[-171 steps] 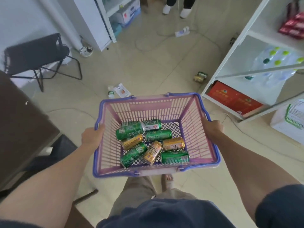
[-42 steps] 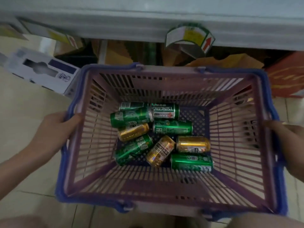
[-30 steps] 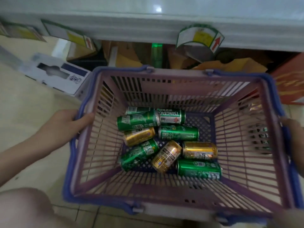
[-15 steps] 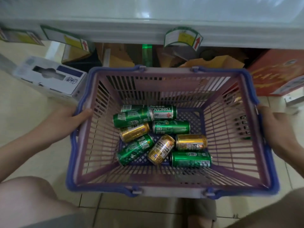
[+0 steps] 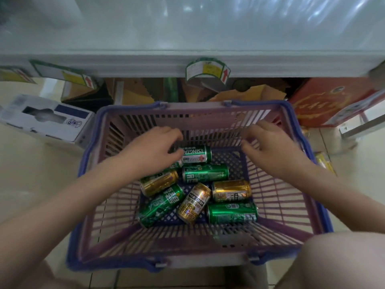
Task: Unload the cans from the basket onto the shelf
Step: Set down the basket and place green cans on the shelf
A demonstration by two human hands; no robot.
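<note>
A purple basket (image 5: 208, 119) with a blue rim rests on the tiled floor in front of a white shelf (image 5: 145, 65). Several cans lie on their sides in its bottom: a green Tsingtao can (image 5: 196, 154), a green can (image 5: 205, 173), gold cans (image 5: 231, 190) (image 5: 194, 203) (image 5: 160, 183) and more green ones (image 5: 232, 213) (image 5: 160, 205). My left hand (image 5: 154, 149) reaches inside, fingers curled over a partly hidden green can beside the Tsingtao can. My right hand (image 5: 268, 147) hovers inside near the back right wall, fingers spread, holding nothing.
A white box (image 5: 45, 117) lies on the floor to the left, and a red carton (image 5: 325, 101) stands at the right. Cardboard (image 5: 133, 94) fills the space under the shelf. A price label (image 5: 208, 69) hangs from the shelf edge. A loose gold can (image 5: 324, 162) lies right of the basket.
Both hands have let go of the basket's sides and moved inside it over the cans. The basket now sits on the floor, and the cans have not shifted.
</note>
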